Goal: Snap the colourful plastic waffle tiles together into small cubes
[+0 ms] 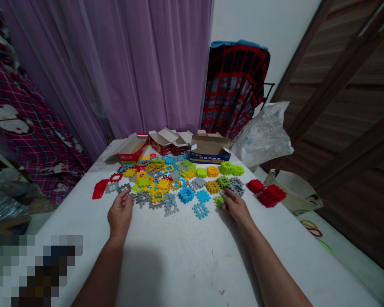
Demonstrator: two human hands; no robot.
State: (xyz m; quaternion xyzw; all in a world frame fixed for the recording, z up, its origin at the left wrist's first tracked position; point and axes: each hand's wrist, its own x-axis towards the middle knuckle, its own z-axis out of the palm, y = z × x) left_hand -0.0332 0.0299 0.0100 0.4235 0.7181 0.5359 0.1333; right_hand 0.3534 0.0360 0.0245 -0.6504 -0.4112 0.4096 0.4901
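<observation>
Purple curtain (147,64) hanging at the back, and in front of it a white counter (179,256) with a big jumble of plastic notched pieces (163,184) spread over the middle, mostly yellow, grey and blue. Some cardboard boxes (211,157) stand behind the pile with their flaps up.

Now the hands. Right hand (236,207) is partly curled, thumb and fingers pinching the edge of a lime-green piece (218,202) just above the counter, on the pile's near right side. Right next to that hand there's a grey stack (237,186) and a dark green stack (223,182), with a loose blue piece (200,210) lying flat off to the left. Red stacks (271,196) sit further right, near the counter's edge.

Left hand (119,213) is at the pile's near left side, fingers loosely bent and thumb close to them, right by some grey pieces (142,199). Honestly can't tell if it's got hold of anything, the fingertips overlap the pieces behind them.
</observation>
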